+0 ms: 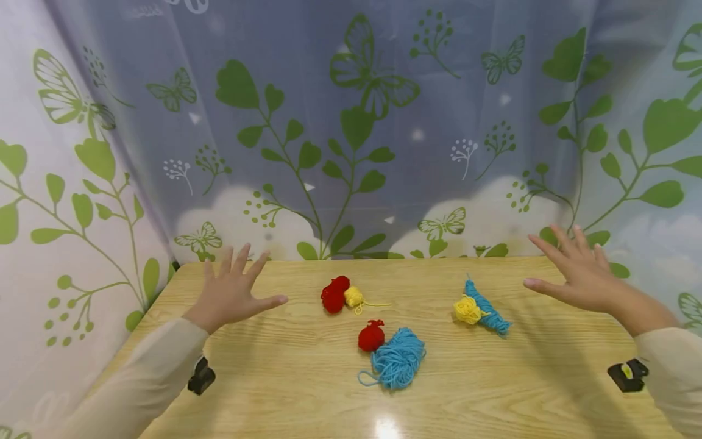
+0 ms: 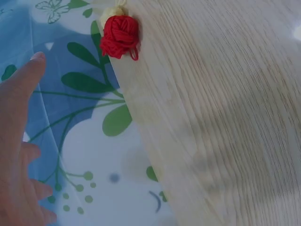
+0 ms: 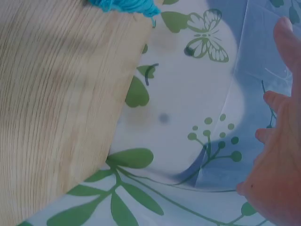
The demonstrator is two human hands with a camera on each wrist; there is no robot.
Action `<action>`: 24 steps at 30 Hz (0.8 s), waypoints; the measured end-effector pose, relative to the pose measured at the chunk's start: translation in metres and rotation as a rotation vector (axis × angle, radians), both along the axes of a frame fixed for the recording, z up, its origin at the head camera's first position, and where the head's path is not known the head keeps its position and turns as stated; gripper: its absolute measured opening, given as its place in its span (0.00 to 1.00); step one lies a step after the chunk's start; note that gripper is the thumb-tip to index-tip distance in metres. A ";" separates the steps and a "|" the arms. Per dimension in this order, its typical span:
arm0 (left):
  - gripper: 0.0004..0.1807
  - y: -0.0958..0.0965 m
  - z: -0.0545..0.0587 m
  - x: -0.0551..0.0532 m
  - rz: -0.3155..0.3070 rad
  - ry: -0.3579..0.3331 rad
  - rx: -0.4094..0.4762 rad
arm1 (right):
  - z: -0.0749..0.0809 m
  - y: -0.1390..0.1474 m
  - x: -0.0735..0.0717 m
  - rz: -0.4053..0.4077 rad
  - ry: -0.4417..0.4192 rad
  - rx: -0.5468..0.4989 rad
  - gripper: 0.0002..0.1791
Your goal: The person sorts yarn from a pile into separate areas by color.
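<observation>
Both hands hover over the wooden table with fingers spread, holding nothing. The left hand (image 1: 229,296) is at the left; nearest to it lie a red yarn bundle (image 1: 335,295) and a small yellow yarn ball (image 1: 353,297) with a loose tail. My right hand (image 1: 589,277) is at the right, beyond a blue yarn skein (image 1: 487,308) and a yellow yarn ball (image 1: 467,310) that touch. Nearer the front, a small red yarn ball (image 1: 371,336) sits against a larger blue yarn bundle (image 1: 399,358). In the left wrist view the red bundle (image 2: 120,36) shows at the table's edge.
The light wooden table (image 1: 285,390) ends at a printed curtain (image 1: 307,152) with leaves and butterflies, which hangs behind it and along both sides. A small black device (image 1: 201,375) is by the left wrist, another (image 1: 627,374) by the right.
</observation>
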State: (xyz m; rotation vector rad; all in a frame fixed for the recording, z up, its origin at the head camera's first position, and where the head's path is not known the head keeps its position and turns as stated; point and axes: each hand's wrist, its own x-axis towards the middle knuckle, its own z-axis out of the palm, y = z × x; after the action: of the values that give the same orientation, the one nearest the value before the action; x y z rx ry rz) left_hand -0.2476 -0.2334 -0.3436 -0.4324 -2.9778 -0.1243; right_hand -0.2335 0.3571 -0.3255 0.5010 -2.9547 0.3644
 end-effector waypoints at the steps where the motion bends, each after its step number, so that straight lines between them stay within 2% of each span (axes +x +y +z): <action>1: 0.55 0.003 -0.001 -0.002 -0.004 0.001 0.003 | -0.001 -0.001 -0.001 0.000 -0.005 -0.002 0.49; 7: 0.54 0.020 -0.011 -0.010 -0.023 -0.017 0.029 | -0.008 -0.013 -0.005 0.027 -0.012 -0.027 0.49; 14: 0.52 0.039 -0.029 -0.016 -0.049 -0.010 0.067 | -0.020 -0.034 -0.005 0.075 -0.037 -0.095 0.48; 24: 0.52 0.063 -0.049 -0.029 -0.070 -0.083 0.203 | -0.038 -0.070 -0.010 0.157 -0.084 -0.191 0.46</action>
State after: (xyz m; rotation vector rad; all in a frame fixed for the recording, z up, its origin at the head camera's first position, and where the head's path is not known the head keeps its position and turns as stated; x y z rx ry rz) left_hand -0.2766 -0.1708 -0.3923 -0.5176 -2.9888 -0.4578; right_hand -0.2433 0.2870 -0.3633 0.7098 -2.9253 0.6925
